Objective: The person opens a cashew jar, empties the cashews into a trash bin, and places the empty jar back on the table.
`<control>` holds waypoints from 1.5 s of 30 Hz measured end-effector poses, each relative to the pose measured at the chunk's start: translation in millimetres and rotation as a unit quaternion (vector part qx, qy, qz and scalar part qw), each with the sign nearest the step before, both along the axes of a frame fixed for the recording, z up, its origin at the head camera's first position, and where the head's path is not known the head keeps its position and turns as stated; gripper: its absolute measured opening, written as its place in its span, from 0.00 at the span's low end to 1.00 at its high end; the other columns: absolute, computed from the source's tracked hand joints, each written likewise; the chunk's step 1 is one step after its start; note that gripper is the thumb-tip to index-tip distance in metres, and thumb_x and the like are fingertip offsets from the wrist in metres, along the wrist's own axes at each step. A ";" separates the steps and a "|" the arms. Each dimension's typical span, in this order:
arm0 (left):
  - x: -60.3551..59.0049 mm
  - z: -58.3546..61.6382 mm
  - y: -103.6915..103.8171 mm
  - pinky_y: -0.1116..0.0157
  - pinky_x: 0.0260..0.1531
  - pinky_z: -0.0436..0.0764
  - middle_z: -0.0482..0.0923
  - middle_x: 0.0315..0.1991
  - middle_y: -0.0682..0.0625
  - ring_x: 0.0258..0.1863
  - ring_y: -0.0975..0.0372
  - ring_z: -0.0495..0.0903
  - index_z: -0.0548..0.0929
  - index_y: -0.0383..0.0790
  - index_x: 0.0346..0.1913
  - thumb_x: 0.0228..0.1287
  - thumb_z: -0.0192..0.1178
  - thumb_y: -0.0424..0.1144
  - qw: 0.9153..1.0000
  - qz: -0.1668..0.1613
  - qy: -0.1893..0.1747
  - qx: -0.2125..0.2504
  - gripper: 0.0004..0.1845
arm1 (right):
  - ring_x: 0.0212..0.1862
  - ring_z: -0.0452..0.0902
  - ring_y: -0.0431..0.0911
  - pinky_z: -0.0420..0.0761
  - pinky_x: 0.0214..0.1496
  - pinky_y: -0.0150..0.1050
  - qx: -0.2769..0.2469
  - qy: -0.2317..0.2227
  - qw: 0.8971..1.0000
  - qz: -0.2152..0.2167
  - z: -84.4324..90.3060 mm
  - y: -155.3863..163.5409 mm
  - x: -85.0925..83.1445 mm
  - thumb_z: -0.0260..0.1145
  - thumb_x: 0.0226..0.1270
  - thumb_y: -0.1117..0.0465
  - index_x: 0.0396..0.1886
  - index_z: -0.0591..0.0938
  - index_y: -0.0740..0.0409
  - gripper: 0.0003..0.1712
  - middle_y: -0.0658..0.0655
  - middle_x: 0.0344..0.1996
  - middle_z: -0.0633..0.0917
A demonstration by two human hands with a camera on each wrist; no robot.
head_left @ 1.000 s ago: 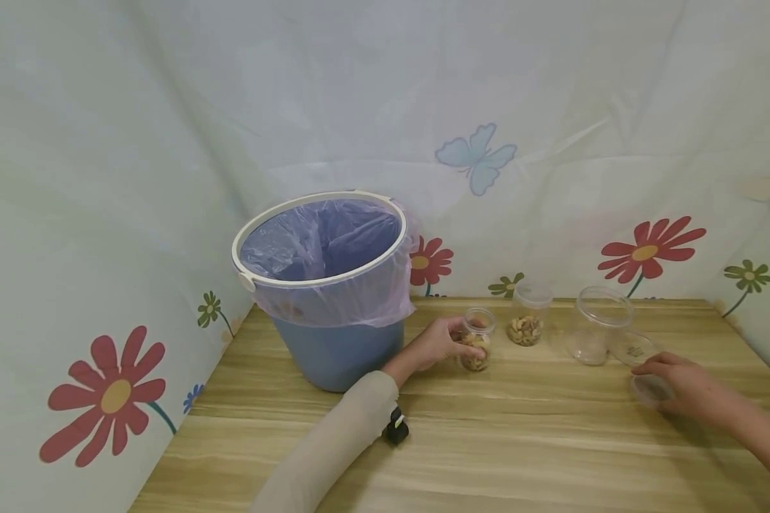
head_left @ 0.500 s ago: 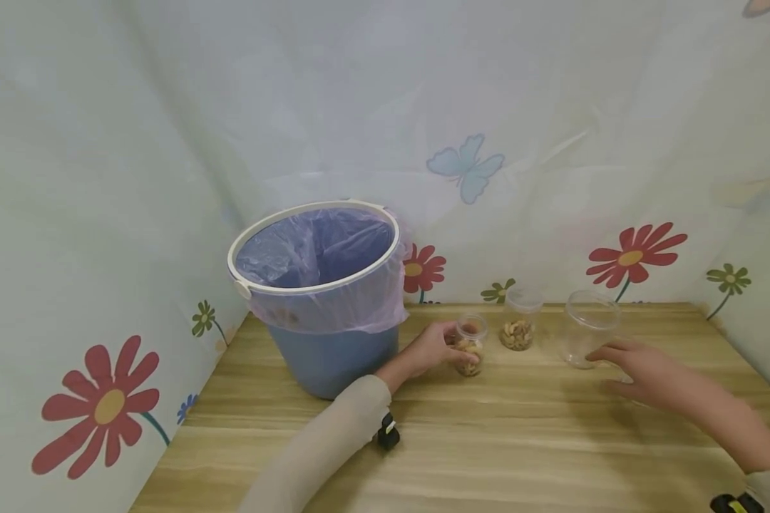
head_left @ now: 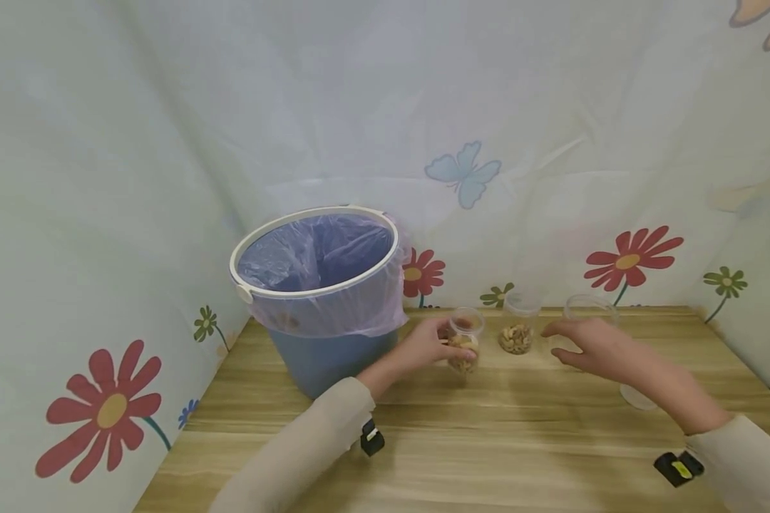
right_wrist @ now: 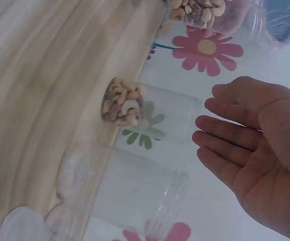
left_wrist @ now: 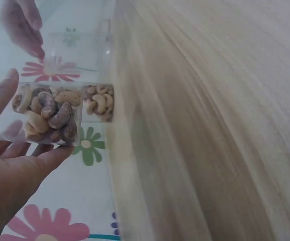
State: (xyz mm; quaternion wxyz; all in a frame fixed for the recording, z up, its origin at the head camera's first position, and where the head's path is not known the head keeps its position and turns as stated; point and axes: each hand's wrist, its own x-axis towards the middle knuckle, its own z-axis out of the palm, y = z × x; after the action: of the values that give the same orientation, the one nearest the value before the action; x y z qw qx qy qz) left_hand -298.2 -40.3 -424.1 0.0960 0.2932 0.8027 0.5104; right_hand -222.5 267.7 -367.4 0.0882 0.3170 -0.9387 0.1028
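Note:
My left hand (head_left: 421, 349) grips a small clear jar (left_wrist: 49, 114) of cashews around its side. The jar is upright, its top uncovered, and seems slightly raised from the table. My right hand (head_left: 599, 348) hovers with nothing in it, fingers extended, in front of a large clear jar (right_wrist: 135, 188) that holds nothing and is partly hidden by it in the head view. Between the hands stands a mid-sized clear jar (head_left: 517, 329) with cashews in its lower part; the right fingertips are near it but apart.
A blue bin (head_left: 334, 349) with a pink plastic liner stands left of my left hand. A whitish lid (right_wrist: 22, 224) and other clear lids (right_wrist: 62, 220) lie on the wooden table (head_left: 488, 442). Behind hangs a flower-printed cloth (head_left: 334, 107).
My right hand has let go of a lid on the table and moved left past the large jar. The left hand still holds the small jar, now slightly higher.

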 end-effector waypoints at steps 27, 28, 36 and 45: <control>34.8 68.8 -34.8 0.64 0.38 0.83 0.85 0.42 0.51 0.40 0.61 0.83 0.80 0.48 0.63 0.56 0.78 0.42 0.999 -0.032 -0.003 -0.028 0.30 | 0.53 0.84 0.59 0.84 0.51 0.55 -0.052 -0.025 0.998 0.005 28.1 -38.0 -23.5 0.68 0.70 0.63 0.57 0.83 0.63 0.18 0.64 0.54 0.85; 36.6 72.4 -37.1 0.64 0.38 0.83 0.85 0.43 0.51 0.41 0.61 0.83 0.80 0.47 0.63 0.56 0.78 0.41 0.999 -0.033 -0.005 -0.029 0.30 | 0.54 0.83 0.59 0.83 0.51 0.55 -0.061 -0.027 0.998 0.006 28.8 -40.3 -25.1 0.67 0.71 0.63 0.57 0.83 0.63 0.18 0.63 0.54 0.85; 46.8 100.9 -51.7 0.63 0.42 0.83 0.83 0.54 0.55 0.45 0.63 0.84 0.80 0.50 0.62 0.55 0.78 0.42 0.997 -0.042 0.021 -0.056 0.31 | 0.53 0.85 0.59 0.85 0.51 0.53 -0.143 -0.075 0.987 -0.011 36.4 -56.8 -35.2 0.62 0.74 0.64 0.57 0.84 0.63 0.15 0.63 0.52 0.86; 61.3 128.2 -74.4 0.61 0.51 0.82 0.80 0.60 0.59 0.53 0.64 0.82 0.80 0.55 0.63 0.55 0.78 0.46 0.996 -0.030 0.036 -0.071 0.31 | 0.57 0.82 0.55 0.81 0.59 0.53 -0.251 -0.174 0.951 -0.034 47.8 -80.6 -43.1 0.60 0.78 0.59 0.63 0.80 0.60 0.19 0.61 0.57 0.85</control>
State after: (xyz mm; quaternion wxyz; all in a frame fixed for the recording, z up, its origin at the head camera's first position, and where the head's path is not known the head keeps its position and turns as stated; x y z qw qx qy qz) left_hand -236.9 -114.7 -295.9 0.1032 0.3278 0.8307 0.4380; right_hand -265.6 187.1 -319.6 0.0037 0.2293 -0.8936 0.3858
